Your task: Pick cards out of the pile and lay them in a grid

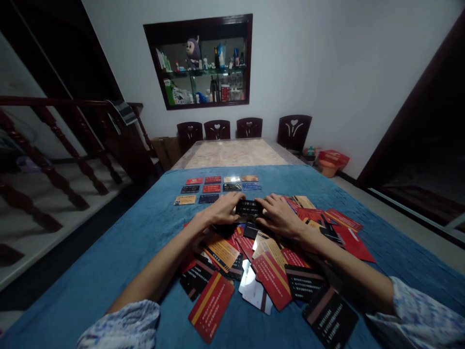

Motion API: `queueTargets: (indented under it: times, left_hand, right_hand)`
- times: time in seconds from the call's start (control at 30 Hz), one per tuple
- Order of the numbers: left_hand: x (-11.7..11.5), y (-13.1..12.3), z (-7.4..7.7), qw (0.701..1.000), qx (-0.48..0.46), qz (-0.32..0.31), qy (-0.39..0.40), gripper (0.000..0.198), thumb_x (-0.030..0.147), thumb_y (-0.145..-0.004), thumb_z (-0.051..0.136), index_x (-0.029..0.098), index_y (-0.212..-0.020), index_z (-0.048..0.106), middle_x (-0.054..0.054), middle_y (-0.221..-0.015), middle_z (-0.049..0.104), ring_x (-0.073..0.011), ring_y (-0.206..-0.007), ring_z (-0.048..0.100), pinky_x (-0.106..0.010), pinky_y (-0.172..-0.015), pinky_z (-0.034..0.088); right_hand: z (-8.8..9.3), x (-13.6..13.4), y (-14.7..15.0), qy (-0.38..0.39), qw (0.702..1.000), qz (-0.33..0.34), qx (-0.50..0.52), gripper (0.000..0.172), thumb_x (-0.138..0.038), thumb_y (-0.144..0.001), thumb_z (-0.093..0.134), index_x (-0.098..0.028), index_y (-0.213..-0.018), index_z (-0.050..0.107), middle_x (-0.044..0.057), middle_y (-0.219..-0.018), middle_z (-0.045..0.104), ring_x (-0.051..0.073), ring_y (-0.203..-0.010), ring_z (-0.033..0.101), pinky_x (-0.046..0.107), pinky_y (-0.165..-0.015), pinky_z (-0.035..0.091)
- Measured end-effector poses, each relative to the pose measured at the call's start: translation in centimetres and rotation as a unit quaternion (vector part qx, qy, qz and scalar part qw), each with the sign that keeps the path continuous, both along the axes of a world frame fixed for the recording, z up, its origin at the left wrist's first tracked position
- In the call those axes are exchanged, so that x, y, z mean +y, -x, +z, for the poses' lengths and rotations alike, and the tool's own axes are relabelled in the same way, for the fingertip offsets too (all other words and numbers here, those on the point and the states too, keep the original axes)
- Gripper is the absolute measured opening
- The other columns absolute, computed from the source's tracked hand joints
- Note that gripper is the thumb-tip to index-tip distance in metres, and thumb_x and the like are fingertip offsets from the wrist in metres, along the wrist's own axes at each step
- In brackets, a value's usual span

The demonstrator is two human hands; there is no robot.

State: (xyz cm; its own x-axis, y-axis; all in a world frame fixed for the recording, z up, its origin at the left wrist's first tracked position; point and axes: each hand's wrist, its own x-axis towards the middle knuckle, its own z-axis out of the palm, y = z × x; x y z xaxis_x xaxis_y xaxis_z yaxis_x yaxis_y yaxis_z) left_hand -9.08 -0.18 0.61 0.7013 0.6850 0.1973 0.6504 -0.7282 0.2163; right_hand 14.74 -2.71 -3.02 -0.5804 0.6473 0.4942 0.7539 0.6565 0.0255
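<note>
A black plastic card with pale lettering is held level between my two hands, above a loose pile of cards. My left hand pinches its left end, and my right hand grips the right end. Beneath and around my forearms lie overlapping red, black, gold and white cards, among them a red card and a black card nearest me. Beyond my left hand, several cards stand out in neat rows, such as a gold card and a dark blue card. My forearms hide part of the pile.
A blue cloth covers the near part of the table, with a beige tabletop beyond. Dark chairs stand along the far side. To the left runs a wooden railing; a bin with a red liner is at right.
</note>
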Motion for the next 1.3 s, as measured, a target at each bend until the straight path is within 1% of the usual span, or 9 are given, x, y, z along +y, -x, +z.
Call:
queueTargets:
  times: [0.1,0.23,0.37,0.53,0.77,0.9,1.03,1.17,1.3]
  left_hand:
    - [-0.3,0.0,0.3,0.999,0.032,0.005,-0.010,0.049,0.024,-0.075,0.067,0.018,-0.119,0.048,-0.012,-0.118,0.058,-0.0292,-0.112,0.054,-0.043,-0.094,0.044]
    - [-0.8,0.0,1.0,0.998,0.065,0.015,-0.018,0.046,0.025,-0.077,0.066,0.018,-0.120,0.049,-0.011,-0.116,0.057,-0.0274,-0.109,0.053,-0.040,-0.092,0.044]
    - [-1.0,0.3,1.2,0.997,0.076,0.012,-0.030,0.046,0.027,-0.078,0.068,0.018,-0.119,0.052,-0.011,-0.114,0.054,-0.0265,-0.107,0.052,-0.039,-0.090,0.044]
    - [-0.8,0.5,1.2,0.996,0.075,0.008,-0.039,0.043,0.028,-0.077,0.069,0.019,-0.117,0.055,-0.011,-0.113,0.054,-0.0272,-0.106,0.050,-0.040,-0.088,0.043]
    - [-0.9,1.3,1.7,0.996,0.086,0.019,-0.030,0.038,0.027,-0.078,0.069,0.017,-0.114,0.058,-0.011,-0.115,0.055,-0.0278,-0.108,0.049,-0.041,-0.089,0.043]
    - [-0.6,2.4,1.5,0.996,0.080,0.023,-0.035,0.039,0.030,-0.079,0.069,0.020,-0.116,0.058,-0.010,-0.116,0.055,-0.0278,-0.109,0.050,-0.042,-0.090,0.042]
    - [-0.4,3.7,1.5,0.995,0.086,0.031,-0.041,0.038,0.029,-0.081,0.067,0.019,-0.117,0.058,-0.012,-0.117,0.055,-0.0284,-0.109,0.050,-0.042,-0.090,0.042]
    - [-0.6,5.1,2.2,0.994,0.093,0.030,-0.046,0.039,0.029,-0.083,0.063,0.019,-0.119,0.056,-0.012,-0.118,0.056,-0.0286,-0.110,0.050,-0.044,-0.093,0.040]
    - [-1.0,6.3,3.1,0.991,0.113,0.055,-0.044,0.039,0.025,-0.081,0.062,0.018,-0.119,0.056,-0.013,-0.122,0.055,-0.0297,-0.114,0.049,-0.044,-0.093,0.041]
  right_hand:
    - [0.0,0.1,-0.1,0.000,1.000,0.002,-0.003,0.047,-0.042,-0.088,0.057,-0.015,-0.126,0.058,0.015,-0.102,0.066,0.028,-0.095,0.051,0.040,-0.082,0.039]
    - [-0.1,0.3,-0.1,0.003,1.000,0.006,-0.012,0.046,-0.044,-0.088,0.056,-0.017,-0.125,0.059,0.014,-0.103,0.067,0.027,-0.096,0.051,0.040,-0.082,0.038]
    - [0.0,0.4,-0.1,0.009,0.999,-0.004,-0.031,0.048,-0.047,-0.087,0.058,-0.017,-0.124,0.061,0.014,-0.108,0.065,0.028,-0.099,0.050,0.040,-0.084,0.038]
    - [0.6,0.6,0.1,0.022,0.999,-0.008,-0.043,0.048,-0.048,-0.086,0.059,-0.019,-0.124,0.061,0.014,-0.110,0.062,0.027,-0.100,0.049,0.039,-0.081,0.039]
    - [1.7,1.1,0.7,0.036,0.996,0.005,-0.077,0.050,-0.047,-0.083,0.063,-0.020,-0.124,0.061,0.014,-0.112,0.061,0.028,-0.101,0.049,0.038,-0.079,0.039]
    - [2.4,1.3,1.7,0.043,0.995,-0.002,-0.094,0.050,-0.049,-0.084,0.062,-0.019,-0.125,0.060,0.015,-0.115,0.060,0.028,-0.103,0.049,0.039,-0.080,0.039]
    - [3.4,1.6,3.1,0.065,0.991,-0.002,-0.113,0.049,-0.049,-0.084,0.062,-0.019,-0.123,0.061,0.015,-0.115,0.059,0.030,-0.106,0.048,0.039,-0.081,0.039]
    - [4.2,2.2,4.7,0.078,0.990,0.009,-0.115,0.045,-0.048,-0.084,0.062,-0.019,-0.119,0.063,0.015,-0.114,0.060,0.030,-0.107,0.047,0.040,-0.081,0.040]
    - [4.7,3.1,6.5,0.088,0.988,0.018,-0.122,0.045,-0.046,-0.083,0.064,-0.018,-0.119,0.064,0.014,-0.115,0.059,0.030,-0.109,0.047,0.039,-0.081,0.040]
